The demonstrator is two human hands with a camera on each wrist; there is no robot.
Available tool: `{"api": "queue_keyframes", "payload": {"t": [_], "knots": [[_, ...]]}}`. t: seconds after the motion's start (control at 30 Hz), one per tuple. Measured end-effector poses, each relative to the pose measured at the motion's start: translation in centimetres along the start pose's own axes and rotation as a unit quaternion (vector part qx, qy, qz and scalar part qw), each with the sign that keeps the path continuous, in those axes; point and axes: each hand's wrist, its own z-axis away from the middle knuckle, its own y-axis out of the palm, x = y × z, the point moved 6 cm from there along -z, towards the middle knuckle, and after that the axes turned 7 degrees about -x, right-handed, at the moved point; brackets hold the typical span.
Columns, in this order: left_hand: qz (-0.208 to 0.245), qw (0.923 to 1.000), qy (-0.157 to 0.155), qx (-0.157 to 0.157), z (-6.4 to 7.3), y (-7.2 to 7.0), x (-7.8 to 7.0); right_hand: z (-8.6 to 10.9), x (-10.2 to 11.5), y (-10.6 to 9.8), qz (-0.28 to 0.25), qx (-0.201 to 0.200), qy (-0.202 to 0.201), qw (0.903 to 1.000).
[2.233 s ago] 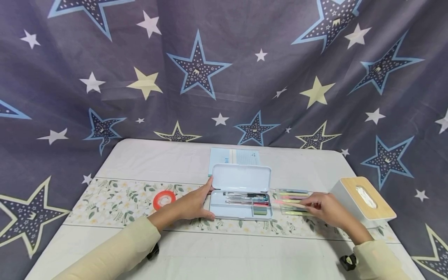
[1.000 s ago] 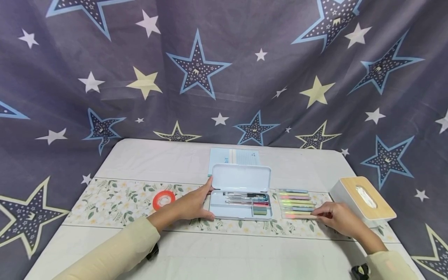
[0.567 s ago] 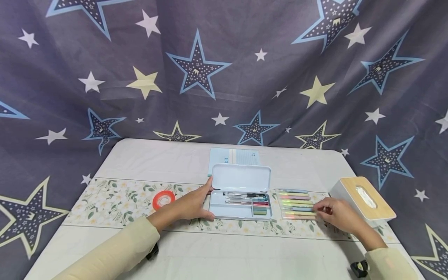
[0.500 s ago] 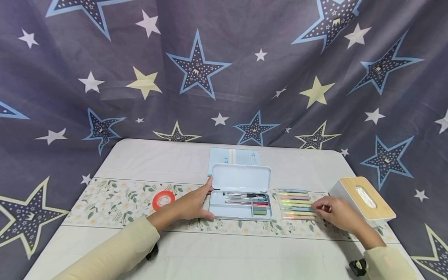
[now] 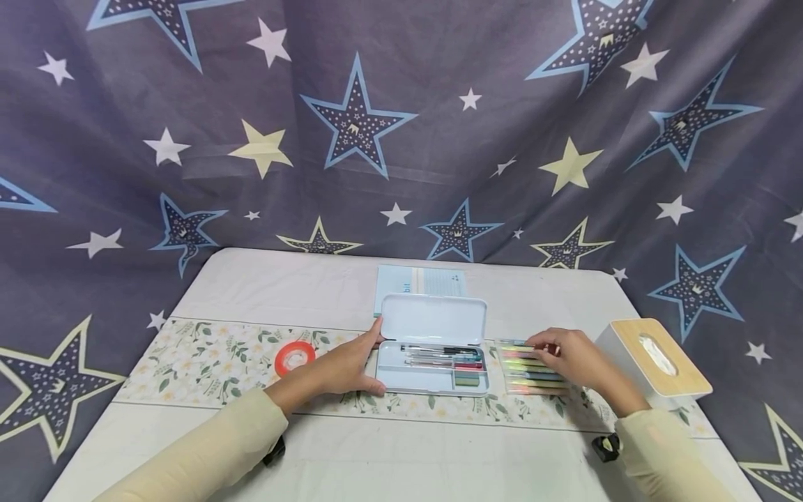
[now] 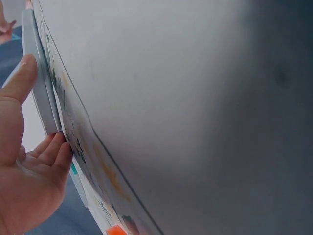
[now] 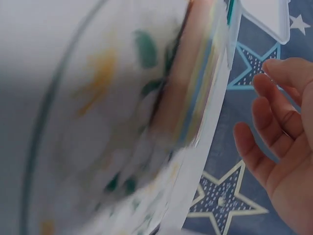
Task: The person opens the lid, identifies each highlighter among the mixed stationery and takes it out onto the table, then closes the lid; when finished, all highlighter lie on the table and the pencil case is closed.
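A light blue pencil case (image 5: 433, 317) stands with its lid up, holding several pens (image 5: 439, 354) and a small green block (image 5: 466, 378). My left hand (image 5: 348, 364) holds its left end, thumb at the front and fingers at the back; in the left wrist view the thumb (image 6: 22, 81) lies along the case's edge (image 6: 43, 93). To the right, pastel-coloured pens (image 5: 533, 376) lie side by side in a clear tray. My right hand (image 5: 567, 355) is over the far right part of that row. The right wrist view shows its fingers (image 7: 274, 117) loosely bent, holding nothing.
A red tape roll (image 5: 295, 359) lies left of the case. Behind it is a light blue notebook (image 5: 433, 280). A white tissue box with a wooden top (image 5: 674, 355) stands right of the right hand. A floral runner (image 5: 207, 359) crosses the white table.
My right hand placed a pink pen in the row, let go at the near end, then moved up and left over the far pens. The left hand stays on the pencil case.
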Motion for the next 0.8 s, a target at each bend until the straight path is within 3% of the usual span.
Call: {"api": "queue_keyframes", "payload": {"t": [0.43, 0.8], "knots": [[-0.003, 1.0000, 0.006, -0.002, 0.0, 0.1, 0.1, -5.3, 2.6, 1.5, 0.005, -0.006, -0.025, 0.9997], [-0.006, 1.0000, 0.002, -0.001, -0.1, 0.1, 0.0, -8.5, 3.8, 2.2, -0.002, -0.032, -0.009, 0.9994]]}}
